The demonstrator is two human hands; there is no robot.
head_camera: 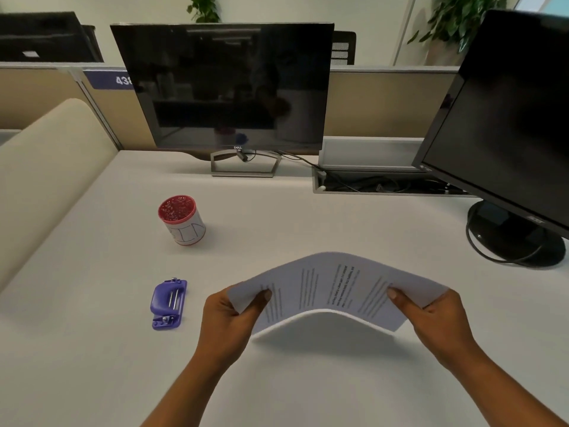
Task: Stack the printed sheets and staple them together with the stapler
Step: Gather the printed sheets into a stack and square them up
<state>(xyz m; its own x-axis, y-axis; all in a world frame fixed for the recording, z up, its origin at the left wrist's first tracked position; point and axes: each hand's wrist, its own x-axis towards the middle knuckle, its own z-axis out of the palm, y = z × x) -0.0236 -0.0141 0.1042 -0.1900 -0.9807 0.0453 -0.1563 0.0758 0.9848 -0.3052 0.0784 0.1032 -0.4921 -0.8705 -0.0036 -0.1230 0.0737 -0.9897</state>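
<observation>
Text on the white printed paper sheets is blurred; the fingers beneath them are hidden. At lower centre of the frame, left hand and right hand pinch their opposite ends, thumbs on top.

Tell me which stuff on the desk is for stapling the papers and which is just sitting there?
For the job: printed sheets, bowed between the left hand and right hand; purple stapler on the desk.
Just lying about: red cup, middle monitor, right monitor.
</observation>
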